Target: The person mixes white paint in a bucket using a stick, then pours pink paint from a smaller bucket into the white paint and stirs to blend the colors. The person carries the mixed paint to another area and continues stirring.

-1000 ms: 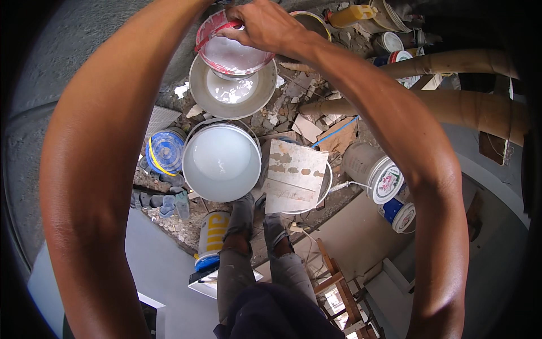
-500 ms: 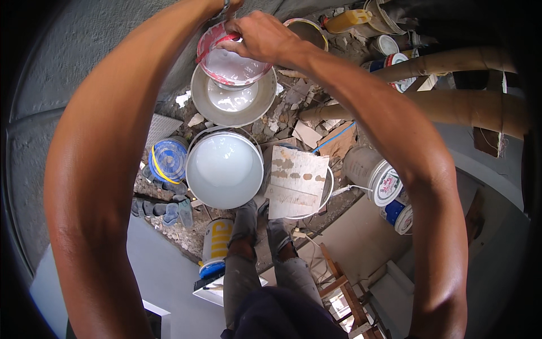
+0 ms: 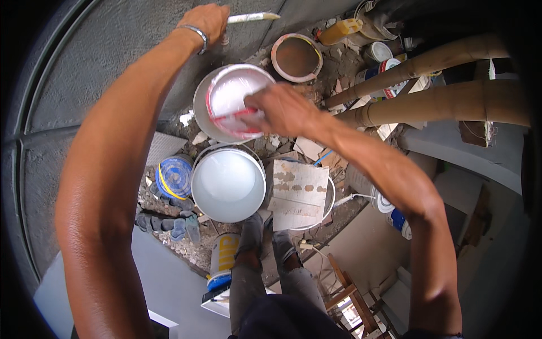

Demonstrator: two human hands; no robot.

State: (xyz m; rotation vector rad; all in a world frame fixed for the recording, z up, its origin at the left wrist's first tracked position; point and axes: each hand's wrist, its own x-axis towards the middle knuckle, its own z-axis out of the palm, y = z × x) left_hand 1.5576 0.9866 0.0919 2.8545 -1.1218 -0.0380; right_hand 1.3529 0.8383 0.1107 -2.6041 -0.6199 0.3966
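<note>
My left hand, with a bracelet at the wrist, is raised in front of the grey wall. Its fingers are closed around a slim white-handled tool with a pale, tapered tip, like a brush. My right hand, smeared by motion, grips the red handle of a small bucket with white liquid inside. That bucket is over a wider pale tub and hides most of its inside. Nearer to me stands a large white bucket of whitish liquid.
A round tub with brown contents stands beyond my right hand. Bamboo poles cross the right side. A stained board covers part of a bucket. A blue-lidded pail, rubble and sandals lie around my feet.
My left hand has come down into view, the slim tool now visible. My right hand and the small bucket have shifted right and nearer to me. The brown-filled tub shows more fully.
</note>
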